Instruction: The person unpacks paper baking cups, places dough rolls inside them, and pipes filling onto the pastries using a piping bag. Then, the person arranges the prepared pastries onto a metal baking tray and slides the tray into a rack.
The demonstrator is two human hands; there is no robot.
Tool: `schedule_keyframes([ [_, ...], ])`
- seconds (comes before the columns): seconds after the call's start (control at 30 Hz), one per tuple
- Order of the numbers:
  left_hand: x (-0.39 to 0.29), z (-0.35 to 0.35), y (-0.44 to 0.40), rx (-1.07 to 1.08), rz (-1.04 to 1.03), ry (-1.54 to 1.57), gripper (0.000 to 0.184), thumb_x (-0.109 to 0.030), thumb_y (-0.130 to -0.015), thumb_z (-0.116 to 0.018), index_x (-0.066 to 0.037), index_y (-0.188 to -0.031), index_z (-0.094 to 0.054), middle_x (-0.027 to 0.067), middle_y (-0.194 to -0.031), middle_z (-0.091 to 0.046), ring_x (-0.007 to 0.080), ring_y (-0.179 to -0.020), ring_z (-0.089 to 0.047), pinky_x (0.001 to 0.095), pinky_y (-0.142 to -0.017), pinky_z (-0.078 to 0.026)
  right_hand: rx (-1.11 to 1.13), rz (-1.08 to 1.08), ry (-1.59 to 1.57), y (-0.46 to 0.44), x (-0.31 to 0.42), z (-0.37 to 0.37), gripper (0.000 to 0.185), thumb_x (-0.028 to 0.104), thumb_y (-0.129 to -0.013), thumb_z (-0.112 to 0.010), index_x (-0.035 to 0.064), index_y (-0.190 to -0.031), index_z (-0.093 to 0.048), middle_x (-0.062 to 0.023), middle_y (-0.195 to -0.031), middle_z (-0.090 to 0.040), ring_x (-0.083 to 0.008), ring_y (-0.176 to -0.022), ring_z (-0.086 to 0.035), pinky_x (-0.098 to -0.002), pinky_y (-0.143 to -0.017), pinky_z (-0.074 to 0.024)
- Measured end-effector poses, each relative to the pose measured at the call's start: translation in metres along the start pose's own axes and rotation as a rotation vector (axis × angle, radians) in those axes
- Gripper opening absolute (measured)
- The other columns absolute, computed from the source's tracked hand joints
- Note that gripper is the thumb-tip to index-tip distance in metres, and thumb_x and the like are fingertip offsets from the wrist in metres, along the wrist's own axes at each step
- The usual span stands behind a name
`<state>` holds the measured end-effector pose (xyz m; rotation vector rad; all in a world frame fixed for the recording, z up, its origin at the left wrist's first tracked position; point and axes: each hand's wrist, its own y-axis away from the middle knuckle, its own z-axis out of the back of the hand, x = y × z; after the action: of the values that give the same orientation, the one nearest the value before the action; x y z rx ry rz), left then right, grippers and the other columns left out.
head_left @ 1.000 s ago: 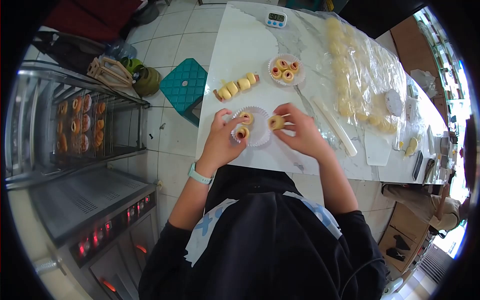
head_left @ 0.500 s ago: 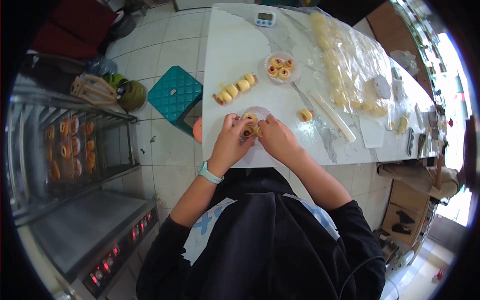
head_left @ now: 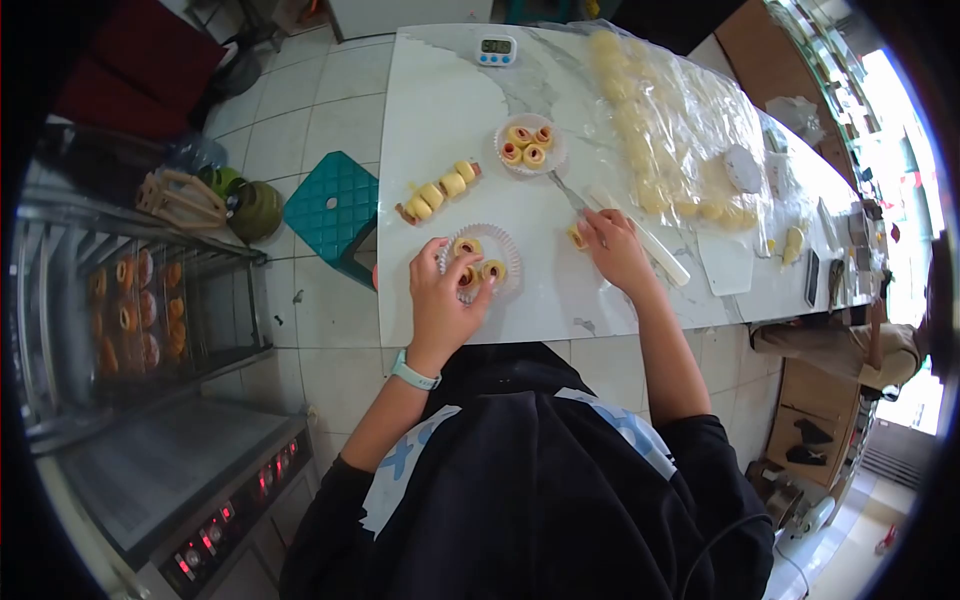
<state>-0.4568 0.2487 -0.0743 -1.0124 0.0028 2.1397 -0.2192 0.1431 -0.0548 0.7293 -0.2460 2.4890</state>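
My left hand is curled over a white pleated paper cup, its thumb and fingers around the small filled dough rolls that stand in it, cut ends up. Off to the right, my right hand has its fingertips closed on a single dough roll on the marble table; the fingers partly hide it. Above the cup lies a row of cut dough rolls round a sausage-like filling. Another paper cup holds several rolls set close together.
A white rolling pin lies just beyond my right hand, beside a white scraper. Plastic sheeting covers many dough balls. A timer stands at the far edge. To the left are a green stool and a rack of baked goods.
My right hand has left the near paper cup and moved right to the single roll. My left hand stays at the cup. The whole view has shifted slightly.
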Motion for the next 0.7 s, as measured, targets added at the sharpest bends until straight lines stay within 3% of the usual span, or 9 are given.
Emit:
schedule_keyframes([
  [0.1, -0.012, -0.012, -0.001, -0.073, 0.013, -0.068, 0.033, -0.027, -0.069, -0.073, -0.009, -0.094, -0.064, 0.0188, -0.120, -0.039, 0.0363, -0.108, -0.040, 0.0426, -0.092, -0.035, 0.099, 0.079, 0.030, 0.008, -0.008, 0.000, 0.028, 0.018, -0.081, -0.061, 0.0042, -0.106, -0.059, -0.0154, -0.109, -0.055, -0.0324, -0.105, -0.049, -0.0398, -0.091, -0.0388],
  [0.17, -0.017, -0.017, -0.001, -0.049, 0.081, -0.124, 0.034, -0.027, -0.067, -0.075, -0.007, -0.093, -0.065, 0.0194, -0.120, -0.039, 0.0366, -0.110, -0.039, 0.0427, -0.092, -0.035, 0.080, 0.272, -0.072, 0.016, -0.006, -0.001, 0.023, 0.014, -0.079, -0.064, 0.0041, -0.099, -0.060, -0.0144, -0.109, -0.055, -0.0319, -0.107, -0.049, -0.0397, -0.091, -0.0389],
  [0.2, -0.019, -0.018, -0.002, -0.054, 0.087, -0.134, 0.034, -0.027, -0.067, -0.075, -0.007, -0.093, -0.065, 0.0194, -0.120, -0.039, 0.0366, -0.110, -0.039, 0.0427, -0.092, -0.035, 0.090, 0.303, -0.081, 0.020, -0.001, 0.000, 0.019, 0.010, -0.077, -0.065, 0.0035, -0.094, -0.060, -0.0136, -0.104, -0.057, -0.0316, -0.101, -0.052, -0.0387, -0.087, -0.0421],
  [0.33, -0.018, -0.017, -0.001, -0.028, 0.111, -0.081, 0.031, -0.016, -0.064, -0.074, -0.003, -0.091, -0.064, 0.0187, -0.124, -0.038, 0.0362, -0.111, -0.039, 0.0408, -0.092, -0.037, 0.225, 0.186, -0.201, 0.018, -0.002, 0.006, 0.023, 0.008, -0.077, -0.066, 0.0047, -0.099, -0.060, -0.0093, -0.097, -0.060, -0.0240, -0.093, -0.058, -0.0339, -0.082, -0.0461],
  [0.4, -0.016, -0.015, 0.000, -0.017, 0.109, -0.055, 0.031, -0.012, -0.063, -0.073, -0.001, -0.091, -0.064, 0.0188, -0.125, -0.037, 0.0363, -0.112, -0.039, 0.0403, -0.093, -0.037, 0.245, -0.106, -0.609, 0.012, 0.012, 0.009, 0.028, 0.007, -0.077, -0.068, 0.0035, -0.103, -0.059, -0.0054, -0.092, -0.061, -0.0142, -0.088, -0.059, -0.0290, -0.079, -0.0480],
  [0.43, -0.015, -0.014, 0.000, -0.005, 0.116, -0.027, 0.032, -0.011, -0.062, -0.072, 0.000, -0.091, -0.063, 0.0190, -0.126, -0.037, 0.0364, -0.113, -0.038, 0.0405, -0.094, -0.037, 0.247, -0.103, -0.611, 0.007, 0.020, 0.006, 0.028, 0.007, -0.077, -0.068, 0.0035, -0.103, -0.059, -0.0054, -0.092, -0.061, -0.0142, -0.088, -0.059, -0.0290, -0.079, -0.0480],
  [0.5, -0.014, -0.013, 0.000, 0.005, 0.118, -0.001, 0.032, -0.009, -0.061, -0.071, 0.000, -0.091, -0.063, 0.0191, -0.127, -0.036, 0.0365, -0.114, -0.038, 0.0407, -0.095, -0.036, 0.427, 0.017, -1.026, -0.005, 0.043, -0.004, 0.030, 0.004, -0.080, -0.065, -0.0023, -0.108, -0.056, -0.0049, -0.097, -0.060, -0.0087, -0.089, -0.056, -0.0261, -0.079, -0.0485],
  [0.63, -0.014, -0.011, -0.001, 0.015, 0.101, -0.018, 0.034, -0.008, -0.060, -0.071, 0.000, -0.092, -0.063, 0.0200, -0.128, -0.035, 0.0372, -0.114, -0.039, 0.0406, -0.095, -0.037, 0.561, 0.134, -0.824, -0.013, 0.068, -0.037, 0.029, 0.003, -0.077, -0.062, -0.0024, -0.106, -0.056, -0.0084, -0.095, -0.061, -0.0149, -0.087, -0.060, -0.0282, -0.075, -0.0495],
  [0.7, -0.013, -0.006, -0.003, 0.029, 0.099, -0.028, 0.034, -0.007, -0.060, -0.071, 0.000, -0.092, -0.063, 0.0200, -0.128, -0.035, 0.0375, -0.114, -0.039, 0.0405, -0.096, -0.037, 0.341, 0.448, -0.171, -0.011, 0.072, -0.043, 0.030, 0.004, -0.074, -0.060, -0.0003, -0.104, -0.055, -0.0123, -0.090, -0.060, -0.0244, -0.084, -0.061, -0.0325, -0.074, -0.0495],
])
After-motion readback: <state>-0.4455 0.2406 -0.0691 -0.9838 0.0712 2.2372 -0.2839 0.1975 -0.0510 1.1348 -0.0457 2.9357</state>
